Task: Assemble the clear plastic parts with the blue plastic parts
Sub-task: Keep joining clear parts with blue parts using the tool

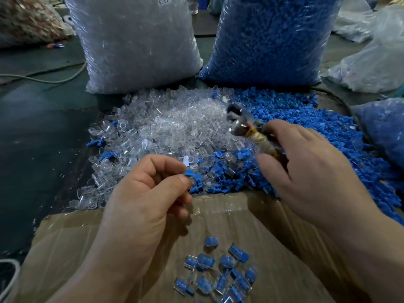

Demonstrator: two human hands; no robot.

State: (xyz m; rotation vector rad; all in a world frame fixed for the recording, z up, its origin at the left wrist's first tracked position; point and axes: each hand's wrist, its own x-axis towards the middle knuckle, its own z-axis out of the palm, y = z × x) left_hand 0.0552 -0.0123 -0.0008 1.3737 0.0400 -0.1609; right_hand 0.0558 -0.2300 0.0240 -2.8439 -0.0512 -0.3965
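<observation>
Blue part point(188, 172) pinched, seemingly upright, tool point(254, 134) angled up-left

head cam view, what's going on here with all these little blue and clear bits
A person is fitting parts together by hand. The left hand pinches a blue part between thumb and fingers, while the right hand grips a small metal-headed tool with a wrapped handle. Loose clear parts and blue parts lie heaped ahead, and a cluster of assembled pieces lies on the cardboard in front.
</observation>
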